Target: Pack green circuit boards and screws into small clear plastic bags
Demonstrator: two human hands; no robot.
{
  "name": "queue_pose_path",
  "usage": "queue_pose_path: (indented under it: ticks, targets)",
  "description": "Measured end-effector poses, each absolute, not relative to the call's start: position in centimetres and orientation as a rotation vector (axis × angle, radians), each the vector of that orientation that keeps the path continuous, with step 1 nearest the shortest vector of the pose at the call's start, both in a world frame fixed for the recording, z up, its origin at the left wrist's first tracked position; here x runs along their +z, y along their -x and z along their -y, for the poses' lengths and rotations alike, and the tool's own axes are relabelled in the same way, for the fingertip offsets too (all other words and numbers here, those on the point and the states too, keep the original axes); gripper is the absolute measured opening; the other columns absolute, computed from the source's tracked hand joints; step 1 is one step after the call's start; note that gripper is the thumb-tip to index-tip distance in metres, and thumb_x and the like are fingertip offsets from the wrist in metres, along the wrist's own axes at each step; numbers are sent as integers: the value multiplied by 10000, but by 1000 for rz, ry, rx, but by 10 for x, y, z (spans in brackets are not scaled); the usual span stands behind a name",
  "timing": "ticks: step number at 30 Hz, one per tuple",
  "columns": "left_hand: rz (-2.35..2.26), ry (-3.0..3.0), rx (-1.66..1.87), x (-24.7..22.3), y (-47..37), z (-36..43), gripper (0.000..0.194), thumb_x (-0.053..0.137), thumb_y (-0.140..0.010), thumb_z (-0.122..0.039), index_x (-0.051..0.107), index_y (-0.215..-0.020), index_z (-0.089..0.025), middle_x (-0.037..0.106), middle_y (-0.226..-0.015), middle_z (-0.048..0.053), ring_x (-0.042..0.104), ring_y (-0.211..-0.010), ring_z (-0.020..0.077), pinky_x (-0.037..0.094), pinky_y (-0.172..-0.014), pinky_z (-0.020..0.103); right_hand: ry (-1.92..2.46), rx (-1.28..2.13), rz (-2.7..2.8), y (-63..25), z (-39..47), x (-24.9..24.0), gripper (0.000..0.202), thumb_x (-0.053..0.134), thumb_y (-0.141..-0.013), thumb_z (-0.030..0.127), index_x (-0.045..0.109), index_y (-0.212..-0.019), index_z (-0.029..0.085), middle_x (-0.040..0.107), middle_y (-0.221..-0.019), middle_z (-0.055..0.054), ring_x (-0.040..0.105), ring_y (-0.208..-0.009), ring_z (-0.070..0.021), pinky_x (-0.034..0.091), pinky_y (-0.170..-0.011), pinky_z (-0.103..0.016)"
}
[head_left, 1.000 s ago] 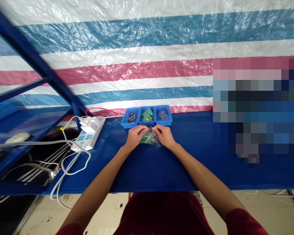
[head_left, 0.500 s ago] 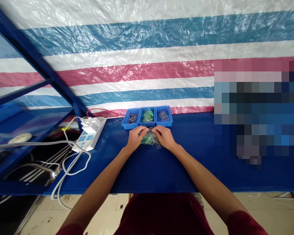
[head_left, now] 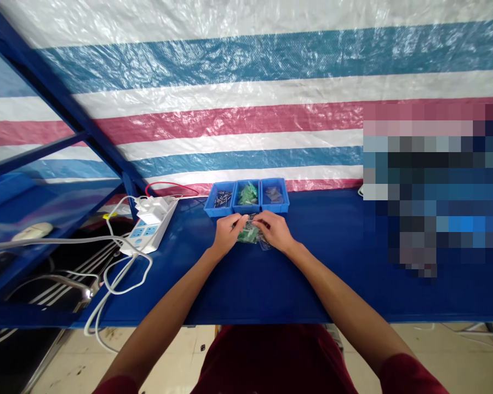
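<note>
So from where I'm standing, both sets of fingers are pinched narrow on one tiny thing: a thin, pale, shiny rod-like piece point(head_left: 250, 220) bridging the small gap between them. Its long axis looks to run left to right, so the left hand point(head_left: 227, 232) has the left end and the right hand point(head_left: 276, 230) the right end. Neither hand is clearly nearer, tbh. The tips hide too much for me to tell what it's made of.

Just on the near side, under the hands, there's a clump of green pieces in clear plastic point(head_left: 248, 235), with a clear, crinkly plastic packet point(head_left: 265, 244) at its right, both on the dark blue surface point(head_left: 324, 235).

Straight past the fingers, on the far side, three blue plastic bins sit in a row: left with slim metal pins point(head_left: 222, 198), middle with green pieces point(head_left: 248, 193), right with greyish see-through bits point(head_left: 274, 195).
</note>
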State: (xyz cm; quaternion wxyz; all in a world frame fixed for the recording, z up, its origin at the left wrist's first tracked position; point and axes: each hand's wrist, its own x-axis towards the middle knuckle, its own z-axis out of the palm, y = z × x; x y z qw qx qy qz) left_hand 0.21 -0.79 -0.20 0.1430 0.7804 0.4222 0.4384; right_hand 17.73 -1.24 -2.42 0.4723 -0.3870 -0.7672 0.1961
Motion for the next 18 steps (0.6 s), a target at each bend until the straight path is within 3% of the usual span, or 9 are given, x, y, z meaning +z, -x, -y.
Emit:
queue_pose_path:
  ticks: [4, 9, 13, 18]
  targets:
    - [-1197, -2256, 1282, -2, -2, 8, 422, 480, -910, -357, 523, -539, -161, 557, -528, -15, 523, -514, 99, 421, -588, 232, 945, 464, 1877, -177, 11, -26, 294, 399, -947, 374, 625, -862, 207, 636, -834, -54, 585, -776, -170, 443, -734, -270]
    - [-1167, -2288, 1308, -1, -2, 8, 276, 495, -900, -375, 637, -787, -167, 662, -746, 26, 555, -606, 112, 448, -612, 228, 988, 453, 1880, -178, 10, -26, 348, 341, -965, 384, 596, -814, 201, 631, -805, -52, 575, -748, -165, 429, -717, -262]
    - [-1192, -2361, 1258, -1, -3, 9, 382, 451, -919, -393, 576, -637, -168, 586, -592, 0, 510, -541, 101, 427, -584, 223, 1016, 457, 1899, -178, 12, -22, 391, 320, -967, 404, 592, -774, 200, 619, -749, -44, 564, -711, -163, 425, -696, -263]
    - [-1235, -2307, 1254, -1, -3, 11, 507, 419, -932, -392, 449, -477, -173, 472, -426, -28, 458, -430, 84, 394, -526, 222, 981, 449, 1883, -178, 14, -21, 309, 426, -931, 430, 634, -878, 209, 636, -810, -53, 580, -739, -168, 443, -719, -269]
